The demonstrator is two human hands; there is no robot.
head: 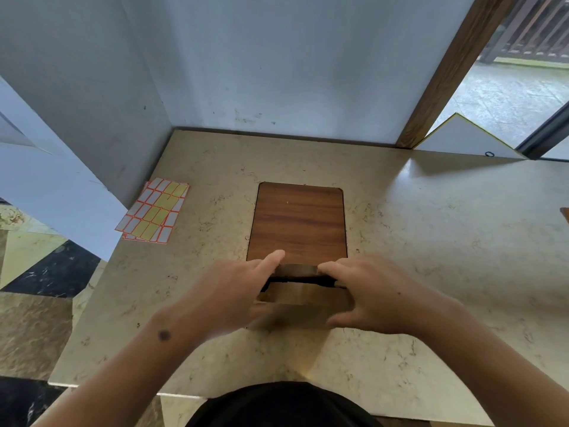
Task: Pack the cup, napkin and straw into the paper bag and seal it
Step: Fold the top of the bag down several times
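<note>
**Both hands fold down the bag's top**

The left hand (234, 291) and right hand (369, 291) pinch the two ends of the paper bag (303, 298) top, fingers over the folded flap, apparently to crease it shut for sealing. The bag stands on the desk (431, 241) at the near edge of a wooden inlay (298, 223). Cup, napkin and straw are not visible, presumably inside. A label sheet (154, 211) lies well apart at the left.

Brown paper bag (300, 295), standing low on the counter (431, 241) at the near edge of a wooden inset panel (298, 223). Top partly folded, dark slit of the mouth showing. Blurred; contents not visible. Cup, napkin, straw nowhere in sight.
</note>
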